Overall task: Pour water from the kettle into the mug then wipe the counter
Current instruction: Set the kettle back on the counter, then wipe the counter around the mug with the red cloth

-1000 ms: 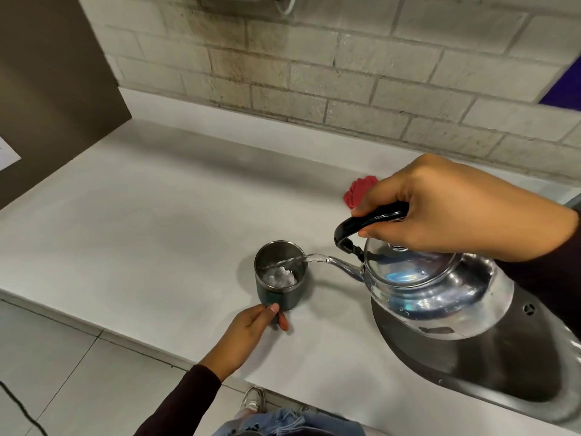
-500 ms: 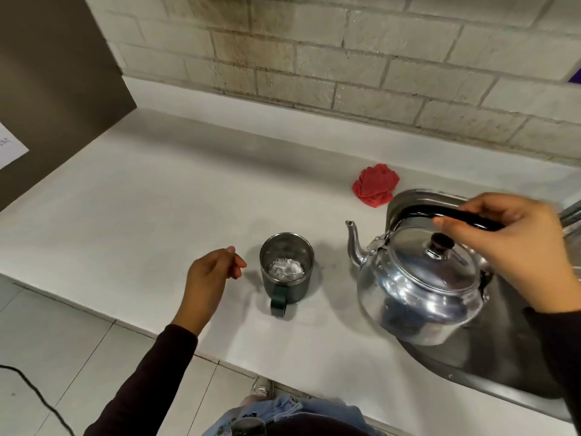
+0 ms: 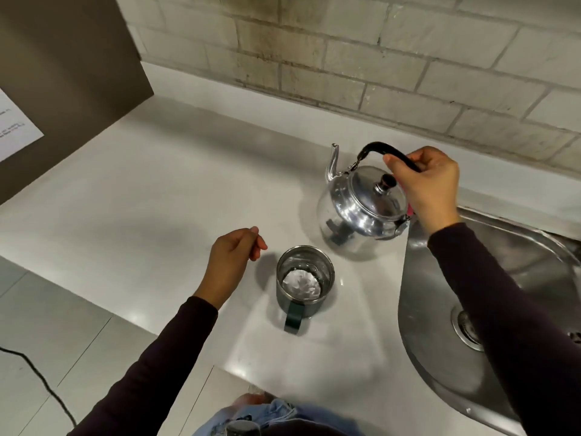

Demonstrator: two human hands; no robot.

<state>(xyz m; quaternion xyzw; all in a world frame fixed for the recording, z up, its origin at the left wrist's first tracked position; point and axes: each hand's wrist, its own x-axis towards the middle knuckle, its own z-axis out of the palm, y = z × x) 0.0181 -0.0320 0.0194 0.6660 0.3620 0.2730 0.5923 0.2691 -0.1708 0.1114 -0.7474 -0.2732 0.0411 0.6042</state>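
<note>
A shiny steel kettle [image 3: 355, 212] stands upright on the white counter [image 3: 151, 196], behind the mug and by the sink's left rim, its spout pointing away. My right hand [image 3: 427, 184] is shut on its black handle. The dark green steel mug [image 3: 305, 275] sits in front of the kettle with water in it and its handle toward me. My left hand [image 3: 231, 259] hovers just left of the mug, fingers loosely curled, holding nothing and not touching it. Only a red sliver of the cloth [image 3: 410, 209] shows beside my right wrist.
A steel sink [image 3: 440, 303] with its drain [image 3: 468, 328] fills the right side, under my right arm. A brick wall runs along the back. A brown panel [image 3: 63, 73] stands at the left. Beyond the counter's front edge lies a tiled floor with a black cable [image 3: 41, 382].
Pouring stopped: my right hand tipped the kettle upright and carried it from over the sink to the counter behind the mug. My left hand let go of the mug and drew off to its left.
</note>
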